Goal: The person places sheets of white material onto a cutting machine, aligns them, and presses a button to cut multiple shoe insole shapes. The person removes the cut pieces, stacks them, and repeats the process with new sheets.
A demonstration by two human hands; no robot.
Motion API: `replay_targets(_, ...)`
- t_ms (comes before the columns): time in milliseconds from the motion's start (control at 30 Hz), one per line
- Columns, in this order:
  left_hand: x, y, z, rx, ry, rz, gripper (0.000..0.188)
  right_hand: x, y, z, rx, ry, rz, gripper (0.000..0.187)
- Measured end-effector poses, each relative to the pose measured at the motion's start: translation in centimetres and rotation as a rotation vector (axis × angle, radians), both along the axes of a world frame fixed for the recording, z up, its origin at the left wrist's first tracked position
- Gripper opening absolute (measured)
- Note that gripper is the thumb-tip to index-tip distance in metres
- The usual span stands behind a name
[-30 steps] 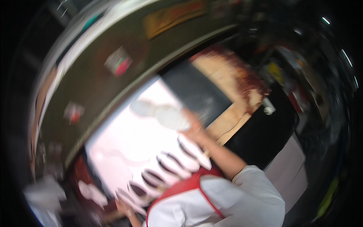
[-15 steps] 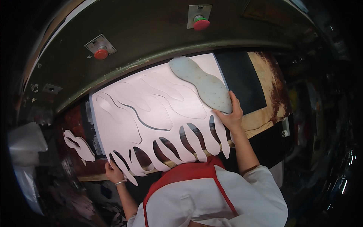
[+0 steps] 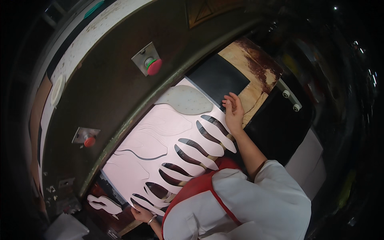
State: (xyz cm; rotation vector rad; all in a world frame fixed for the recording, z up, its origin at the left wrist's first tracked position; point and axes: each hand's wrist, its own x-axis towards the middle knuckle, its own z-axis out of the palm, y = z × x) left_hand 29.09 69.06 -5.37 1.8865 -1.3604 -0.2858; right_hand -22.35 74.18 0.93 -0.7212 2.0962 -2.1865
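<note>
A pale pink sheet [image 3: 176, 131] lies on the table before me, with sole-shaped outlines cut in it and a row of long curved openings along its near edge. My left hand [image 3: 141, 215] grips the sheet's near left corner, its fingertips partly hidden. At the sheet's far right rests a grey, sole-shaped cutting die [image 3: 190, 101] with small dots on top; its far end reaches close to the machine's edge. My right hand [image 3: 234, 114] hovers by the right edge of the sheet, apart from the die, fingers loosely bent and holding nothing.
A dark green machine beam [image 3: 116, 88] spans the far side, carrying a red push button [image 3: 89, 141] and a red-and-green one [image 3: 153, 67]. A black pad [image 3: 219, 78] lies on a worn tan board [image 3: 260, 64]. Cut sole pieces [image 3: 105, 205] are stacked at the left.
The view has turned and shifted. My right hand has let go of the die and drawn back to the right. The die now sits farther in toward the machine. My left hand stays at the sheet's corner.
</note>
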Motion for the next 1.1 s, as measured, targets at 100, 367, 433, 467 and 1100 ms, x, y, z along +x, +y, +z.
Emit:
replay_targets(100,0.0,-0.2,1.2,0.019,0.016,-0.046,0.037,0.7,-1.7,3.3,0.221,0.242,-0.044,0.047)
replay_targets(367,-0.9,-1.2,5.3,0.254,-0.076,-0.102,0.041,5.9,-13.7,11.3,0.512,0.666,0.095,0.103)
replay_targets(433,-1.0,-1.7,6.4,0.294,-0.071,-0.106,0.042,6.5,-13.2,11.0,0.526,0.646,0.079,0.104)
replay_targets(467,-1.0,-1.7,6.9,0.371,-0.064,-0.159,0.043,6.5,-12.4,10.6,0.519,0.568,0.083,0.105)
replay_targets(1100,-0.7,-2.2,0.9,0.400,-0.322,-0.108,0.048,-4.8,0.6,1.6,1.064,0.184,0.239,0.043)
